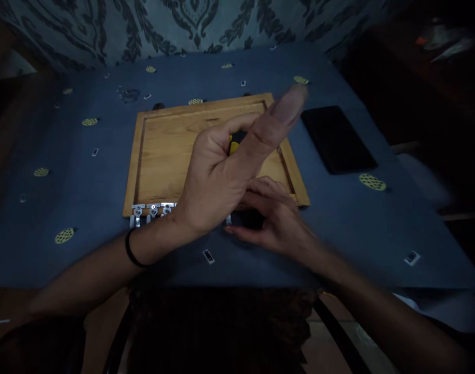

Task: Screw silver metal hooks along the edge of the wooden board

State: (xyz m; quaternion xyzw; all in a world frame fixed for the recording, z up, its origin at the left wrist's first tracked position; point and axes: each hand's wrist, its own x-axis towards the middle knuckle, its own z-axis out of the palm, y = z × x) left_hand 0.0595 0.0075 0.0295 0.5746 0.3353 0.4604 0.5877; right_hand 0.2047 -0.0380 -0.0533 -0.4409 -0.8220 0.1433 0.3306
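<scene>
A shallow wooden tray (pixel 167 156) with a raised rim lies on the table. Small metal hinges (pixel 153 208) with screws line its near edge, several of them showing left of my wrist. My left hand (pixel 225 166) is raised over the tray, thumb stretched to the upper right, fingers curled around a black-and-yellow handle (pixel 234 147) that is mostly hidden. Below it my right hand (pixel 274 218) is at the near rim, thumb and fingers closing on another metal hinge (pixel 228 219), partly covered by the hands.
A dark flat tablet-like slab (pixel 338 139) lies right of the tray. Behind the tray on the left is a small clear plastic bag or cluster of bits (pixel 128 94). A blue patterned cloth (pixel 105 182) covers the table, and patterned fabric (pixel 198 26) rises along the far side.
</scene>
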